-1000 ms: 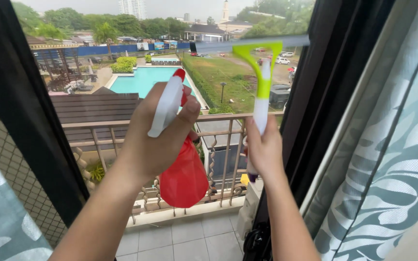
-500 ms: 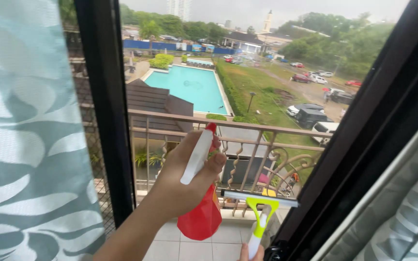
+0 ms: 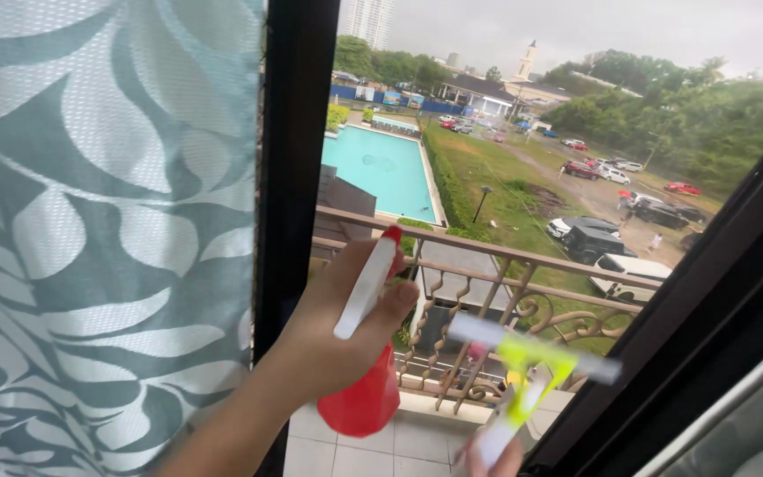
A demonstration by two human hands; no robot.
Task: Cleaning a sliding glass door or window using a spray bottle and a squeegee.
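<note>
Left hand point(image 3: 337, 331) gripping red spray bottle point(image 3: 362, 393) beside dark window frame point(image 3: 293, 159), right hand point(image 3: 492, 461) clutching yellow-green squeegee point(image 3: 527, 371) at bottom edge

Left hand point(image 3: 346, 331): bare, no glove, no ring or other jewellery visible. Left forearm: bare along its whole visible length, no sleeve, no watch or band at the wrist. Right hand point(image 3: 492, 459): only a blurred sliver shows at the bottom edge; bare as far as can be told, wrist out of view.
</note>
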